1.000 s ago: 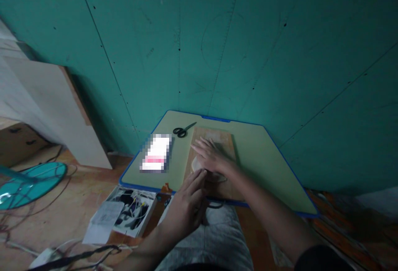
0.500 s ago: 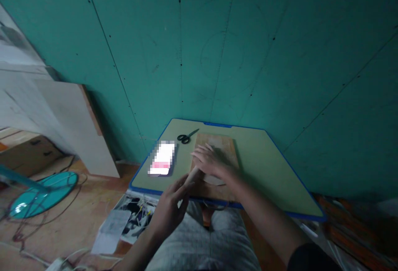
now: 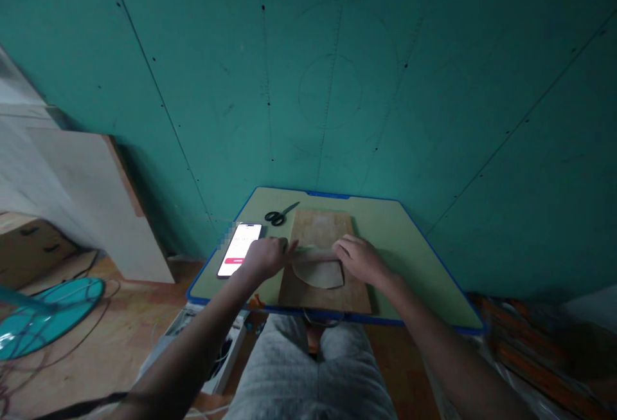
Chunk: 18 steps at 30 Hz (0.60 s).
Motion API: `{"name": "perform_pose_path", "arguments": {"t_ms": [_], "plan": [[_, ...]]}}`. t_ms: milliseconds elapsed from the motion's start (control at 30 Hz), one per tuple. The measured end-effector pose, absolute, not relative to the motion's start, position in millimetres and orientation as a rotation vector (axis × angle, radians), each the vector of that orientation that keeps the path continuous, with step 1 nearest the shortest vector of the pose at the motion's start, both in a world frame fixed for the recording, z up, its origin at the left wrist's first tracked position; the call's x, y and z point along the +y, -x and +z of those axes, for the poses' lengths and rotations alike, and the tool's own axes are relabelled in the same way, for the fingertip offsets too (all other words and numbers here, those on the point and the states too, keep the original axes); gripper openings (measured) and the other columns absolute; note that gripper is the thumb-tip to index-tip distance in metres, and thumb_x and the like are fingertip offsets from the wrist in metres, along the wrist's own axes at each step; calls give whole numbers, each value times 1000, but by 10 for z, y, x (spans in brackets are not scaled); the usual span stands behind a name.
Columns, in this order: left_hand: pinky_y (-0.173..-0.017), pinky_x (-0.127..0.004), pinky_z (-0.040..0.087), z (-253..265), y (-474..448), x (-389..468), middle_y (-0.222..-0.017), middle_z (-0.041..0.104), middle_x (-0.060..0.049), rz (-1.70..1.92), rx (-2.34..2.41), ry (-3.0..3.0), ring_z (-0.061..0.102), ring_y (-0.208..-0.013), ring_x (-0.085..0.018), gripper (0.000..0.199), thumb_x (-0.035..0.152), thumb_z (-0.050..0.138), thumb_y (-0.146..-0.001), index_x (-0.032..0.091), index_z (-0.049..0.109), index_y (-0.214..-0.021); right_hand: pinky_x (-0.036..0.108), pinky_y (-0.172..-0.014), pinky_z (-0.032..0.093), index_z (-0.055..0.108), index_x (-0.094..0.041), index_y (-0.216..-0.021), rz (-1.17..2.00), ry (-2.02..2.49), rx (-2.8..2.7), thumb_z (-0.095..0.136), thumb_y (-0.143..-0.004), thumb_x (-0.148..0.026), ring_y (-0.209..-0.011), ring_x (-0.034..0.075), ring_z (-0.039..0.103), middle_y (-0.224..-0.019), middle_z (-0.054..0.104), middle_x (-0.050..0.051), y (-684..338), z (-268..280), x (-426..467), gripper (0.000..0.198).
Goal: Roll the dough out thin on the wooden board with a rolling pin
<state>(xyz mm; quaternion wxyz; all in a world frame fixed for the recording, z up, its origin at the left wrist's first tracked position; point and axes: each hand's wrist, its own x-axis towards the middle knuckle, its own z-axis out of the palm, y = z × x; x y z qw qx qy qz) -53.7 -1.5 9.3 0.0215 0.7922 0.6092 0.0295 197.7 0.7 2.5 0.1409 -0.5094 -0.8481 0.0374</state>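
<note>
A: What's held?
B: Rolling pin (image 3: pixel 315 255): L hand (image 3: pixel 267 256) at one end, R hand (image 3: pixel 360 258) at the other.
A: Under it?
B: Flat dough (image 3: pixel 319 276), nr edge curved, on wooden board (image 3: pixel 308 299). Pin across its far part.
A: Rest of desk (image 3: pixel 405 253)?
B: Phone (image 3: pixel 240 246), lit, L of board nr L hand. Black-hdld scissors (image 3: pixel 278 218) beyond, tips pointing away & R. Green wall (image 3: pixel 347 66) behind.

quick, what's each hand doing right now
Left hand: closed on one end of the rolling pin.
Right hand: closed on its other end.
</note>
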Motion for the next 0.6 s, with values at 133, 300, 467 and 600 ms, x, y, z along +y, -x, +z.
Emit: {"name": "perform_pose_path", "arguments": {"t_ms": [133,300,467,600], "plan": [[-70,-36,50,-4,536,199,-93,71,-17,-67,1847,-2566,69,-87,-32,35,30,36,-98,12,66,-100,26,-69,36,65,-20,-83,120,1588,-2388,38,-102,-30,-81,15,60,-86,67,3,-2012,25,36,34],[-70,-34,47,-14,417,202,-92,68,-15,113,1894,-2561,67,-84,-28,27,24,40,-94,12,63,-101,28,-77,38,66,-21,-88,52,1661,-2353,31,-103,-30,-89,18,60,-93,68,6,-1967,-80,-28,39],[-80,-38,46,-71,272,5,-104,65,-14,380,1858,-2680,62,-95,-28,43,39,30,-100,15,66,-103,39,-90,40,67,-19,-107,-192,1738,-2262,30,-102,-38,-102,27,55,-109,65,14,-1868,-195,-196,42],[-89,-40,45,-153,295,-188,-120,64,-12,516,1832,-2694,57,-110,-29,42,39,30,-101,17,64,-113,41,-101,38,60,-15,-126,-147,1641,-2260,28,-101,-35,-118,29,50,-129,60,14,-1858,-270,-349,45]]}}
